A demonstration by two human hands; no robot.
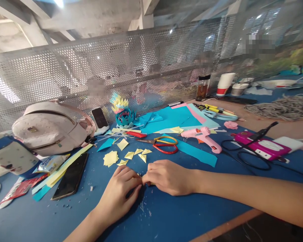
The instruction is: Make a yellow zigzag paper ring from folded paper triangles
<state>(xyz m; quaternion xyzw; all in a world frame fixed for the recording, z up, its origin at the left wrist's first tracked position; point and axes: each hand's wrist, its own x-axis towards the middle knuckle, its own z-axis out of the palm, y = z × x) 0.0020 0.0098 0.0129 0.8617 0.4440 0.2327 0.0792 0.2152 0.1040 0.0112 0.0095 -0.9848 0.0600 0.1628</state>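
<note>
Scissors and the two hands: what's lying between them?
Head view: small folded yellow paper pieces lie on the blue table there.

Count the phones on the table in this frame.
2: a flat phone beside the yellow strips at left; a propped phone against the white bag. A dark slab near the cups might be a third.

Bright, even daylight filters through the perforated screen (131, 64); soft shadows under both hands; a glare spot top left — edges bow and smear, the far right corner blurring.
</note>
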